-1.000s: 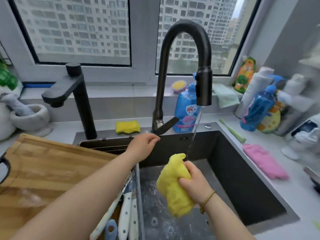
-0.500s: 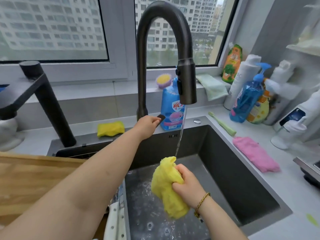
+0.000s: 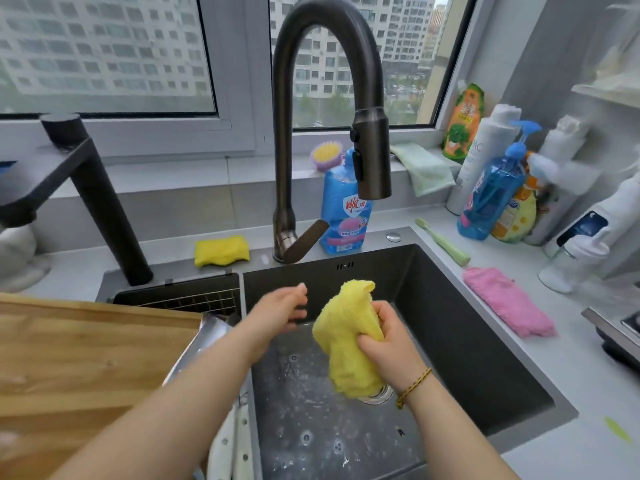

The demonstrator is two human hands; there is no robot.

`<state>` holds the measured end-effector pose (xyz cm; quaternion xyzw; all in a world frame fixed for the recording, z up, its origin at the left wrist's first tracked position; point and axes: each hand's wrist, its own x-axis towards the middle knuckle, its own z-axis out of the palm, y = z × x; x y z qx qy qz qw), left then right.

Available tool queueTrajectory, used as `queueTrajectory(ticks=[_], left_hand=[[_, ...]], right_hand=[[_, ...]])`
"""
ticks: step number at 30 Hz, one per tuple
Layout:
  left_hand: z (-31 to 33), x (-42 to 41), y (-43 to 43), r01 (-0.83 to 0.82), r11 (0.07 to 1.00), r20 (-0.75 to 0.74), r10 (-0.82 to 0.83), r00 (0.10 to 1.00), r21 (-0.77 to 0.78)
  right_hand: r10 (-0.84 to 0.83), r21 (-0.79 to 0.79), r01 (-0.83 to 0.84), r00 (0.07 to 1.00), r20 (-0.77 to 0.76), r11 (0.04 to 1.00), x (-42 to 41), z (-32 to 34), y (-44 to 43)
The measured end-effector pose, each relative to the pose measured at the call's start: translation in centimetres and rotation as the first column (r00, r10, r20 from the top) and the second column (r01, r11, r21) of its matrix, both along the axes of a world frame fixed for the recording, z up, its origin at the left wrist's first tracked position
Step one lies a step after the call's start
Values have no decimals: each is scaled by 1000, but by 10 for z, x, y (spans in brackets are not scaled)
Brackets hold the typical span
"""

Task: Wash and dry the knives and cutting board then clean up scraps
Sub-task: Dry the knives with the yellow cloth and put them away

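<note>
A dark arched metal faucet (image 3: pixel 284 98) is mounted on the grey counter (image 3: pixel 571 375); a blue plastic detergent bottle (image 3: pixel 341 216) is stood just beside it; a folded yellow sponge (image 3: pixel 221 250) is laid to its left; a fluffy pink cloth (image 3: pixel 505 299) and a pale green toothbrush (image 3: pixel 443 242) are laid to the right.

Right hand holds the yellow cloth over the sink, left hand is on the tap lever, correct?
No. The left hand is off the tap lever, open just beside the yellow cloth, which the right hand holds over the sink. The head view shows it.
</note>
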<state>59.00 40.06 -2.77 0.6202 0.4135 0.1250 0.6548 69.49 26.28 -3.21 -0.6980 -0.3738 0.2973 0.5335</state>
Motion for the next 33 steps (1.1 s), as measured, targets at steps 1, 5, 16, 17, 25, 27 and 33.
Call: queueTrajectory(ticks=[1,5,16,17,25,27,33], left_hand=[[-5,-8,-10,-34,995,30,37,999,-97],[-3,-30,-35,-16,957,221,83,972,-291],[-7,-57,-48,-60,817,486,398,778,-573],[-9,-59,-47,-101,822,485,425,764,-561],[5,-63,-48,-433,839,440,542,716,-329],[10,-67,-49,-448,854,441,520,732,-263],[26,-83,-47,-336,913,457,407,790,-233]], right_hand=[[4,13,-4,1000,-1,1000,-1,2,2],[94,44,-95,995,24,994,-13,8,12],[406,-47,-404,911,64,914,-63,9,24],[415,-50,-412,907,67,910,-64,7,23],[277,70,-282,958,70,957,-70,1,19],[263,37,-265,964,47,964,-70,-2,19],[164,-27,-185,922,-352,982,-55,9,30]])
